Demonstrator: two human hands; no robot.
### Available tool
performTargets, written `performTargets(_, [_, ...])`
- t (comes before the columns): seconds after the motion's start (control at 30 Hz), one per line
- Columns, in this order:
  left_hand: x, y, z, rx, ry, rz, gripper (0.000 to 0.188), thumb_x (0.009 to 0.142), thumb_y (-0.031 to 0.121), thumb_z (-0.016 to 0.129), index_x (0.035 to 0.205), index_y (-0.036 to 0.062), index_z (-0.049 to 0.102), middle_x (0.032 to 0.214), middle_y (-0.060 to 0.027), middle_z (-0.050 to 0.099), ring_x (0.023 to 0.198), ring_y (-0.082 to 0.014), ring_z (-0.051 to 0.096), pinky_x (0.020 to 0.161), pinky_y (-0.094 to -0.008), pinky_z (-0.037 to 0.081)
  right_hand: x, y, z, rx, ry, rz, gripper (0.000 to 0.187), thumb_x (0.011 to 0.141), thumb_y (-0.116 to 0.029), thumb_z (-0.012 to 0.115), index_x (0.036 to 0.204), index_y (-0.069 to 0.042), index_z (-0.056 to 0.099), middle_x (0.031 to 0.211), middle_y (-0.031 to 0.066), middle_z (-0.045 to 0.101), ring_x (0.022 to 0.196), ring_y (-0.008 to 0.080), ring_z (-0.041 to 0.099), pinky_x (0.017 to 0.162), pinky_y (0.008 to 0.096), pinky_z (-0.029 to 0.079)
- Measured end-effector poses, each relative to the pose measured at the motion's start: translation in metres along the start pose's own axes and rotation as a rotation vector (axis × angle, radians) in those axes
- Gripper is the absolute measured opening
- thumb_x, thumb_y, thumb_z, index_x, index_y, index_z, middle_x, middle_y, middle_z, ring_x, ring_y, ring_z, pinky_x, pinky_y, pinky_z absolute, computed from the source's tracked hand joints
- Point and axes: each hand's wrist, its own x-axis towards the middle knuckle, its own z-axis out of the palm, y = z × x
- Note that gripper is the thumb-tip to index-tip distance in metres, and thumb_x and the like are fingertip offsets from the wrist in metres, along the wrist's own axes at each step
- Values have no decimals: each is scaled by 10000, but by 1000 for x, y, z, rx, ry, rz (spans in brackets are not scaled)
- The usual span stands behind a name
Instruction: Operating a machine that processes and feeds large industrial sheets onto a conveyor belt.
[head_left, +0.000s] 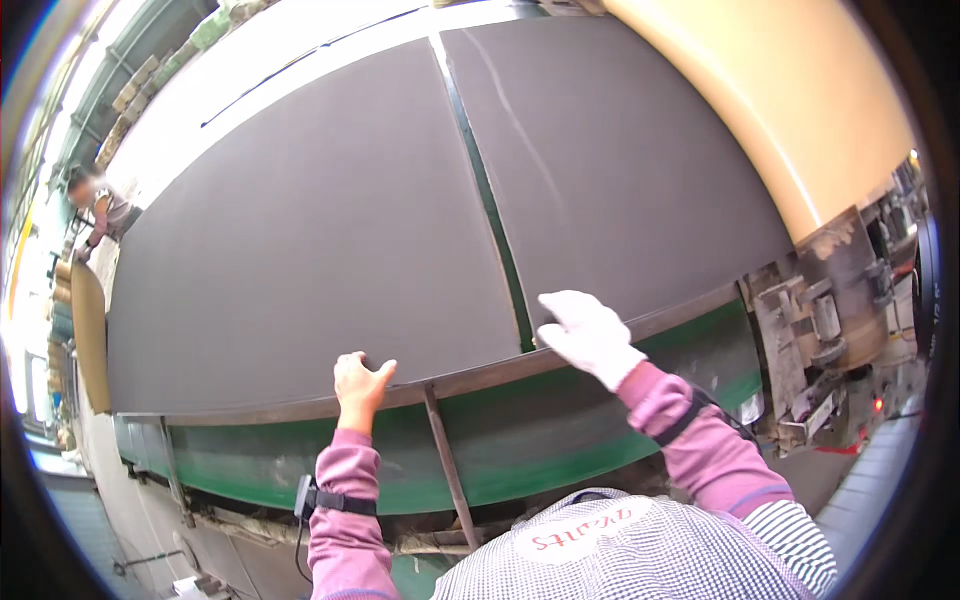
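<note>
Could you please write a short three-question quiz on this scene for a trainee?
1. True or false: the right hand wears a white glove.
2. Which dark sheet does the bare left hand touch at its near edge?
A. the left dark sheet
B. the right dark sheet
C. neither
3. What colour is the machine's side panel below the metal edge rail?

Key: 1 true. 2 A, its fingers rest on the left sheet's near edge, while the right hand lies flat on the right sheet's near corner. 3 green.
</note>
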Motion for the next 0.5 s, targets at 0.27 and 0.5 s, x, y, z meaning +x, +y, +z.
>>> performTargets(0.27, [26, -66, -1, -250, 173, 84, 352, 848, 295, 718, 1061, 17, 684, 1092, -166, 667, 1045, -321, 621, 935, -414, 489, 15, 53, -9, -186, -72, 248, 321, 790, -188, 627, 1098, -101, 614, 1131, 119, 597, 1102, 307, 566, 923, 429, 495])
performTargets(0.5, [24, -154, -12, -9, 33, 37, 200, 796, 97, 639, 975, 12, 611, 1003, -146, 606, 1000, -317, 577, 900, -418, 462, -1, 164, -53, -255, -43, 272, 474, 790, -128, 586, 1264, -144, 576, 1241, 64, 566, 1134, 282, 542, 992, 400, 457])
